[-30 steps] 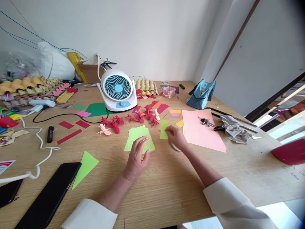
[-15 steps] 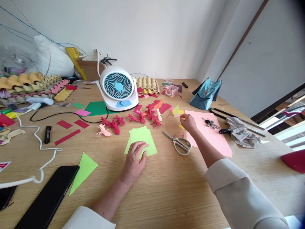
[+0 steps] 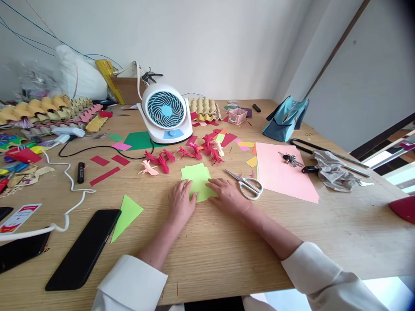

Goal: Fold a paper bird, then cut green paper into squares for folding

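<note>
Head camera: left hand [image 3: 182, 199], open and loosely curved, touches the left edge of the lime-green paper sheets [image 3: 198, 176], right hand [image 3: 228, 195], fingers extended, touches their right, long axis seemingly running away between both, white-handled scissors [image 3: 240, 179] just right.

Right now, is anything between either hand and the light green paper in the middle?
Nothing visible: left hand and right hand both seem to touch the green paper; the scissors lie to the right.
</note>
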The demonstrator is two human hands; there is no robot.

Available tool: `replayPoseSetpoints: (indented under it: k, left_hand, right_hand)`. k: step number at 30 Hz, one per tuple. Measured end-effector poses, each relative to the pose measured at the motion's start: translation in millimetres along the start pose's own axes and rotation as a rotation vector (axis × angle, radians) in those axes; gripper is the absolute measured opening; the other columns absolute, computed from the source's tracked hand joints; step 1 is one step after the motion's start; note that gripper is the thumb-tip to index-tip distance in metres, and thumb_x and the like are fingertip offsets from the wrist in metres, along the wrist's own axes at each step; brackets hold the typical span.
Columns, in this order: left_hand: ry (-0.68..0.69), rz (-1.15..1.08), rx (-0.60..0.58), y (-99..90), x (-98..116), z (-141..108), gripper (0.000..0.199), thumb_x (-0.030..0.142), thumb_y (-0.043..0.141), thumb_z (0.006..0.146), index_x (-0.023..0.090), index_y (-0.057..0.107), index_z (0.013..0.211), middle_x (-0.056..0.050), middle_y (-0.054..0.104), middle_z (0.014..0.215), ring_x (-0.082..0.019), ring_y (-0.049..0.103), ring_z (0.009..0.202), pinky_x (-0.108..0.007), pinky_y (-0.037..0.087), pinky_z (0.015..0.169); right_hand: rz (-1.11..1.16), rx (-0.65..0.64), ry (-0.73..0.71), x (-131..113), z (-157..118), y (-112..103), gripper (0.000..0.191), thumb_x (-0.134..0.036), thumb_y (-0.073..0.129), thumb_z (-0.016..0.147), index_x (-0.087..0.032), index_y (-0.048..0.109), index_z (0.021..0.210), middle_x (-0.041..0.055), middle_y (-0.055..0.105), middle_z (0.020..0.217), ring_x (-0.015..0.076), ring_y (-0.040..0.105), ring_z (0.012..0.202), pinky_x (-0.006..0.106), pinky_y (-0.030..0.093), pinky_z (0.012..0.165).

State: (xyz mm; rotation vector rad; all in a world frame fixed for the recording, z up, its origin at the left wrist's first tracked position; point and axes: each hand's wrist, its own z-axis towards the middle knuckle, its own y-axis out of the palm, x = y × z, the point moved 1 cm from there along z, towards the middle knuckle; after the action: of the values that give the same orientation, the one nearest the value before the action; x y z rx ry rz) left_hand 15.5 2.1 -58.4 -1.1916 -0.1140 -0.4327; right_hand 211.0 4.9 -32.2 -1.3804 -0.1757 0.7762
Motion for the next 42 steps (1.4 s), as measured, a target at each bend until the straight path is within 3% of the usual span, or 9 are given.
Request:
replayPoseSetpoints:
  k: [9,15,20,26,28,33,37,40,42]
  left_hand:
    - [-0.029,0.035,-0.053,1.7,-10.4,1.8,0.045,0.027,0.052,0.091,0.014,0.054,0.134,-0.018,0.056,0.138,-0.034,0.052,0.125,-0.05,0.043,0.1]
    - [-0.038,-0.026,-0.077,-3.1,-16.2,6.5,0.04,0.027,0.053,0.091,0.015,0.059,0.128,-0.013,0.059,0.135,-0.033,0.055,0.12,-0.049,0.044,0.099]
    - [-0.021,-0.014,-0.126,-6.4,-17.1,8.4,0.039,0.035,0.055,0.091,0.015,0.063,0.124,-0.012,0.059,0.136,-0.032,0.053,0.121,-0.048,0.042,0.103]
    - [0.014,0.024,-0.156,-10.2,-17.3,6.6,0.054,0.047,0.066,0.082,0.02,0.061,0.128,-0.013,0.056,0.138,-0.035,0.051,0.122,-0.05,0.042,0.102]
    - [0.031,0.013,-0.149,-10.3,-18.7,6.3,0.055,0.046,0.068,0.08,0.021,0.061,0.129,-0.012,0.056,0.137,-0.035,0.051,0.122,-0.051,0.042,0.102]
    - [0.071,-0.133,-0.049,-12.2,-24.1,9.4,0.029,0.019,0.051,0.09,0.02,0.07,0.112,-0.009,0.066,0.123,-0.027,0.057,0.113,-0.044,0.045,0.1]
    - [0.104,-0.337,0.109,-22.9,-19.2,12.1,0.025,0.022,0.048,0.093,0.02,0.072,0.101,-0.009,0.069,0.111,-0.023,0.061,0.107,-0.039,0.047,0.097]
    - [0.101,-0.543,0.144,-31.6,-10.4,11.7,0.023,0.026,0.049,0.094,0.019,0.071,0.096,-0.008,0.069,0.106,-0.02,0.063,0.102,-0.032,0.048,0.092]
    - [0.043,-0.673,0.123,-34.7,-6.2,10.6,0.022,0.029,0.052,0.093,0.017,0.07,0.088,-0.006,0.069,0.094,-0.018,0.064,0.089,-0.027,0.05,0.08]
  right_hand:
    - [-0.146,-0.056,0.012,-7.3,-3.5,-3.9,0.039,-0.03,0.062,0.09,-0.015,0.058,0.126,0.0112,0.067,0.11,0.0255,0.059,0.104,0.038,0.041,0.092]
    - [-0.225,-0.086,-0.093,-4.0,8.9,-6.8,0.04,-0.021,0.056,0.092,-0.015,0.051,0.131,0.0136,0.059,0.131,0.0251,0.055,0.114,0.036,0.04,0.093]
    - [-0.393,-0.209,-0.233,-8.3,21.6,-5.8,0.026,-0.009,0.041,0.095,-0.014,0.056,0.115,0.0121,0.066,0.101,0.0242,0.062,0.089,0.035,0.041,0.078]
    - [-0.458,-0.173,-0.211,-11.5,27.1,-0.6,0.025,-0.01,0.039,0.095,-0.013,0.056,0.114,0.0134,0.064,0.099,0.026,0.062,0.086,0.036,0.041,0.073]
    - [-0.434,-0.151,-0.164,-10.8,28.8,1.5,0.027,-0.011,0.038,0.096,-0.014,0.054,0.118,0.0138,0.065,0.1,0.0256,0.062,0.087,0.035,0.042,0.075]
    - [-0.246,-0.077,-0.055,-10.2,28.1,2.1,0.031,-0.025,0.047,0.097,-0.016,0.053,0.125,0.0119,0.066,0.105,0.0243,0.061,0.096,0.034,0.043,0.084]
    - [-0.035,0.084,-0.031,-6.1,22.8,-1.5,0.042,-0.039,0.061,0.09,-0.016,0.055,0.125,0.0122,0.065,0.115,0.0256,0.058,0.106,0.037,0.044,0.092]
    - [0.16,0.265,0.065,1.8,18.9,-5.8,0.028,-0.028,0.063,0.087,-0.018,0.061,0.113,0.009,0.067,0.108,0.0228,0.061,0.098,0.036,0.046,0.088]
    - [0.367,0.322,0.192,7.2,16.0,-8.2,0.022,-0.027,0.063,0.086,-0.02,0.062,0.107,0.0032,0.068,0.089,0.0184,0.062,0.078,0.032,0.049,0.075]
